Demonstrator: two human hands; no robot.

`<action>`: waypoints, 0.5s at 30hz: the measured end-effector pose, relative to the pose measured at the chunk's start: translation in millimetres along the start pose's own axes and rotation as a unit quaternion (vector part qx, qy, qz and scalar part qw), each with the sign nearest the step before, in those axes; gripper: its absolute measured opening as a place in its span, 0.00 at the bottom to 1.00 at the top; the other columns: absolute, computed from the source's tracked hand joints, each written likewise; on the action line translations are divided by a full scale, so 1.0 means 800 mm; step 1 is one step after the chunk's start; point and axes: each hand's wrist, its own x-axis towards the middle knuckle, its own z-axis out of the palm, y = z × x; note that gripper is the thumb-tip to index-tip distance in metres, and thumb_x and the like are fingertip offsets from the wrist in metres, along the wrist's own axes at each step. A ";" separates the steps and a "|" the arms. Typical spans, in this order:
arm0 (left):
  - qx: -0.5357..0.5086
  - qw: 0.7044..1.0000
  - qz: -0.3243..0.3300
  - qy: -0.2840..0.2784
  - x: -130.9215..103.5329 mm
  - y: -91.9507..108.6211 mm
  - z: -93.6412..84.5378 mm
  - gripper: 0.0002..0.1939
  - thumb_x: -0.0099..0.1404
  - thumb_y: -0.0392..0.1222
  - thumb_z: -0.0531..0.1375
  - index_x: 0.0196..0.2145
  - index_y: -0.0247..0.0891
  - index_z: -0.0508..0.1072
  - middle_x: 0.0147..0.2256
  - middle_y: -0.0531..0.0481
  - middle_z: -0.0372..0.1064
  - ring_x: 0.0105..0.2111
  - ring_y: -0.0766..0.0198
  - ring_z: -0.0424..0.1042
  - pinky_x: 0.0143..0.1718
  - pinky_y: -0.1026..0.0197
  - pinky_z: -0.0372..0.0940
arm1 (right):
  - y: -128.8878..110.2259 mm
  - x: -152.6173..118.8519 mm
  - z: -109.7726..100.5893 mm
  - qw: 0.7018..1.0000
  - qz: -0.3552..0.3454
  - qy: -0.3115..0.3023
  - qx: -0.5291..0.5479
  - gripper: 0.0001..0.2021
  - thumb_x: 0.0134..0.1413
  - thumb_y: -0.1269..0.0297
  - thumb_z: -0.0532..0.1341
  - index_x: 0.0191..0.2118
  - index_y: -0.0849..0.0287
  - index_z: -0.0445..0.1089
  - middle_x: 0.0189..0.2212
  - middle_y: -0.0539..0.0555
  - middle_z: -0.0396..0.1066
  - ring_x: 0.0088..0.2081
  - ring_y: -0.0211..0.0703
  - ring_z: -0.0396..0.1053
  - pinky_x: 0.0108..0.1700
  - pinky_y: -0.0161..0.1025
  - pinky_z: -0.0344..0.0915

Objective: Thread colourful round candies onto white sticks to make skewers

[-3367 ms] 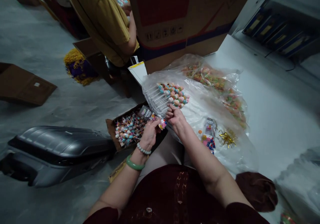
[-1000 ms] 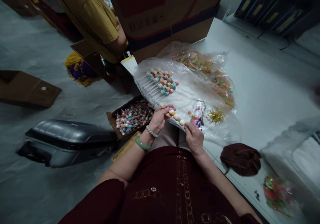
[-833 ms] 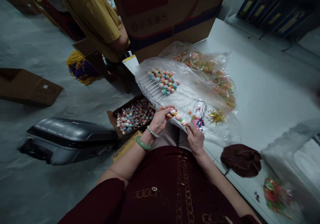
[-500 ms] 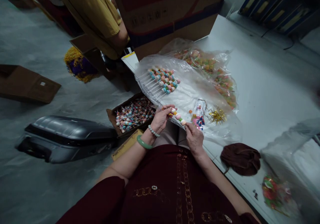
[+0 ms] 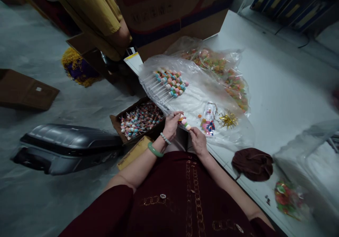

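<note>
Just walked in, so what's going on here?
A person is working with bare hands over the edge of a white table. The left hand and right hand hold a short row of pastel balls between them. Beyond, multicoloured balls on white sticks lie on clear crinkled plastic. An open brown cardboard box to the left holds many similar pieces.

Two hands drawn close together low in front of the waist, both pinching.

From where I stand, the left forearm (image 5: 139, 170) slants inward and the left hand (image 5: 172, 124) sits slightly farther out, thumb pressed to its fingers. The right forearm (image 5: 229, 184) angles in from the other side, the right hand (image 5: 198, 141) knuckles up, fingers curled. The hands stay just apart.
</note>
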 end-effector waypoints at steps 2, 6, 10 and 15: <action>-0.035 0.999 -0.025 -0.010 0.000 0.003 0.000 0.19 0.48 0.52 0.69 0.30 0.33 0.75 0.24 0.48 0.72 0.25 0.65 0.73 0.28 0.64 0.65 | 0.003 0.000 0.001 0.998 -0.006 -0.058 0.040 0.11 0.56 0.55 0.54 0.35 0.52 0.71 0.23 0.47 0.68 0.27 0.41 0.64 0.31 0.35 0.56; -0.053 0.997 -0.053 -0.015 -0.003 0.003 0.000 0.20 0.45 0.50 0.71 0.29 0.32 0.73 0.25 0.47 0.72 0.26 0.64 0.74 0.27 0.64 0.66 | 0.005 -0.002 0.006 0.987 0.017 -0.122 0.103 0.09 0.54 0.57 0.55 0.29 0.54 0.68 0.16 0.44 0.64 0.21 0.38 0.61 0.27 0.34 0.55; -0.042 0.998 -0.041 -0.002 -0.010 -0.005 0.008 0.18 0.46 0.47 0.71 0.31 0.32 0.74 0.25 0.48 0.72 0.26 0.65 0.73 0.28 0.65 0.65 | 0.001 -0.003 0.016 0.981 0.022 -0.089 0.173 0.09 0.51 0.58 0.56 0.26 0.56 0.67 0.14 0.43 0.61 0.19 0.36 0.58 0.26 0.34 0.54; -0.029 0.998 -0.050 -0.021 -0.011 -0.005 0.024 0.15 0.48 0.44 0.70 0.31 0.33 0.74 0.25 0.50 0.70 0.26 0.67 0.72 0.26 0.67 0.63 | -0.006 -0.003 0.018 0.968 0.031 -0.050 0.242 0.09 0.49 0.59 0.57 0.29 0.57 0.70 0.13 0.43 0.60 0.18 0.35 0.56 0.25 0.34 0.52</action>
